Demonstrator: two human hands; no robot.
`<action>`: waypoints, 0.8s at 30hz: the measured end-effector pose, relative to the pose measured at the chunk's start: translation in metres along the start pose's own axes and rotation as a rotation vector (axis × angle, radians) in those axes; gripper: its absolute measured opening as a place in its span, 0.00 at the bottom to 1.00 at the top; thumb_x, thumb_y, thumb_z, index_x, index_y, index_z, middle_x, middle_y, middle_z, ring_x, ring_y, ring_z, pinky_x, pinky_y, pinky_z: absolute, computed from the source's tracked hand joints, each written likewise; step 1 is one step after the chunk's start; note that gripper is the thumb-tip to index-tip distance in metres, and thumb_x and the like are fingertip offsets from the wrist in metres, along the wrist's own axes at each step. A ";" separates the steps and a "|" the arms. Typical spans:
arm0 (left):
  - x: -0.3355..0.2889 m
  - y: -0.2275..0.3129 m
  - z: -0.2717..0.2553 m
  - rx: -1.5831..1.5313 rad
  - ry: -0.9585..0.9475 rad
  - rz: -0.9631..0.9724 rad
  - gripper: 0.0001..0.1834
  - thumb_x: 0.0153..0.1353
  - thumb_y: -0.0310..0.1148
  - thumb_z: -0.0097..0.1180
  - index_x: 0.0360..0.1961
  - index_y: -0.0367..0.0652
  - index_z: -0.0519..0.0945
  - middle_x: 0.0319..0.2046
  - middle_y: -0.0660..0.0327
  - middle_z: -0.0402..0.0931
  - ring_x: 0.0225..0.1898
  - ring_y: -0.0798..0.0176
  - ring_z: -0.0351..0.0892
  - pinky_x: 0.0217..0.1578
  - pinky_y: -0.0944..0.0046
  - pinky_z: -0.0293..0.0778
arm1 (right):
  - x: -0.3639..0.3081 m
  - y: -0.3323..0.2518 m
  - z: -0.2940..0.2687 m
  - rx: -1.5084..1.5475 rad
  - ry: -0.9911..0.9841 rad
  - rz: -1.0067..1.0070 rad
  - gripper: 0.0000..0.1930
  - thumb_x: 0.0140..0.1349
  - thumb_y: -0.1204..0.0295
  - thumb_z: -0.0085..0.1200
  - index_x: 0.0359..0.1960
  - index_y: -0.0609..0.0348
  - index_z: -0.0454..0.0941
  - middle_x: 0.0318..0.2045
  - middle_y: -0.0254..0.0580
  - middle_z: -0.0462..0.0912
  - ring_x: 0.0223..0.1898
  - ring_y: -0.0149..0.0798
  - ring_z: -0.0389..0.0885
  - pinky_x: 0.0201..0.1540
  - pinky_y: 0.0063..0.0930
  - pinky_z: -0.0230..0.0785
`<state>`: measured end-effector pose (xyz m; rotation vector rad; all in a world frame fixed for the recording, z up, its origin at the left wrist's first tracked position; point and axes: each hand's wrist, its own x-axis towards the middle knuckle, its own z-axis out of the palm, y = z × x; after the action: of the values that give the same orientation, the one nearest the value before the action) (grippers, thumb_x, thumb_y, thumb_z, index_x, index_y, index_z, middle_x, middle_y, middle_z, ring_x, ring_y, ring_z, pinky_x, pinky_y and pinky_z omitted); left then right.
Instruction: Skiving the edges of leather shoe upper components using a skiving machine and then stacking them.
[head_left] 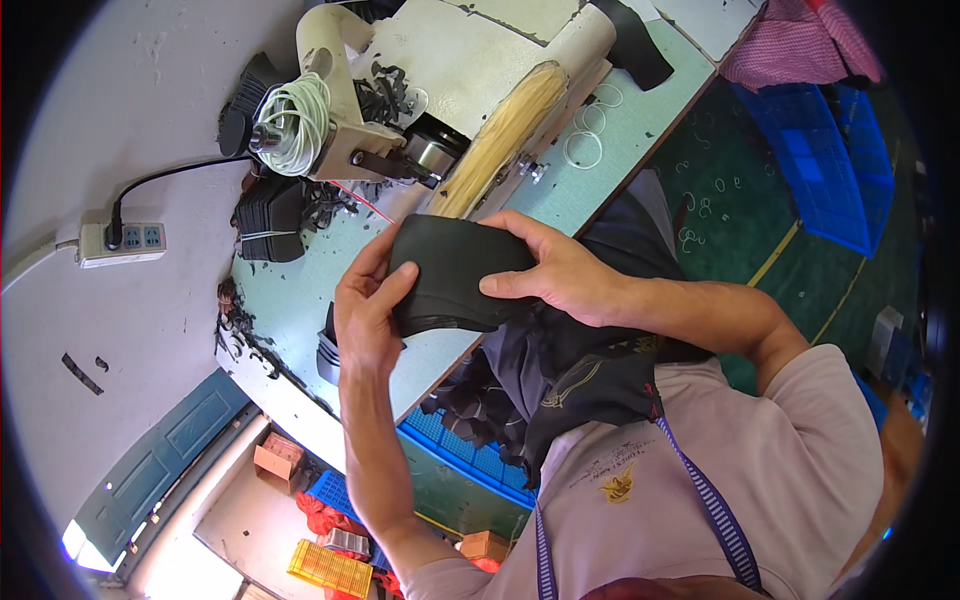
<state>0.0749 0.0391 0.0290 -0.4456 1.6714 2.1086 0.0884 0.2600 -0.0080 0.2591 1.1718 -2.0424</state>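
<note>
I see the black piece (450,265) held broad face up, its long axis running left to right, left fingers (370,260) and right fingers (515,225) clasping opposite ends.

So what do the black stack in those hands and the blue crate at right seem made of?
Black stack: possibly leather or a synthetic sheet; smooth, matte, gently curved, with thin layered edges. Blue crate: probably plastic, satin-looking; one strong blue with thin, straight-edged walls.

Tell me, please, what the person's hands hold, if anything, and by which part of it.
A black curve-edged piece, held at opposite sides: the left hand grips its left edge, the right hand its right edge.
</note>
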 end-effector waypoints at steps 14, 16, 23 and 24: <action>0.056 0.003 -0.006 0.737 0.294 -0.142 0.20 0.59 0.40 0.67 0.42 0.32 0.86 0.30 0.61 0.84 0.31 0.71 0.78 0.36 0.70 0.72 | 0.025 0.000 -0.014 0.176 0.061 0.118 0.17 0.73 0.72 0.47 0.62 0.60 0.67 0.49 0.38 0.78 0.48 0.27 0.79 0.49 0.27 0.77; 0.051 0.006 -0.013 0.633 0.234 -0.141 0.20 0.59 0.40 0.67 0.43 0.32 0.86 0.31 0.60 0.84 0.32 0.71 0.78 0.37 0.70 0.72 | 0.028 0.003 -0.019 0.187 0.141 -0.010 0.19 0.73 0.72 0.47 0.63 0.59 0.66 0.50 0.38 0.77 0.50 0.28 0.79 0.50 0.27 0.77; 0.051 -0.001 -0.022 0.611 0.230 -0.096 0.20 0.58 0.38 0.68 0.45 0.34 0.86 0.33 0.60 0.85 0.31 0.71 0.78 0.35 0.67 0.72 | 0.025 0.006 -0.007 0.201 0.159 -0.041 0.17 0.72 0.73 0.47 0.60 0.61 0.66 0.51 0.41 0.77 0.50 0.31 0.77 0.52 0.30 0.74; 0.052 0.001 -0.021 0.687 0.263 -0.105 0.19 0.57 0.38 0.68 0.44 0.34 0.86 0.32 0.60 0.85 0.31 0.71 0.78 0.35 0.66 0.72 | 0.026 0.007 -0.005 0.201 0.160 -0.043 0.17 0.72 0.73 0.47 0.60 0.61 0.66 0.51 0.41 0.77 0.50 0.31 0.77 0.52 0.30 0.74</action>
<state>0.0292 0.0252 -0.0010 -0.5790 2.3140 1.3160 0.0742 0.2489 -0.0289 0.5076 1.0734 -2.2130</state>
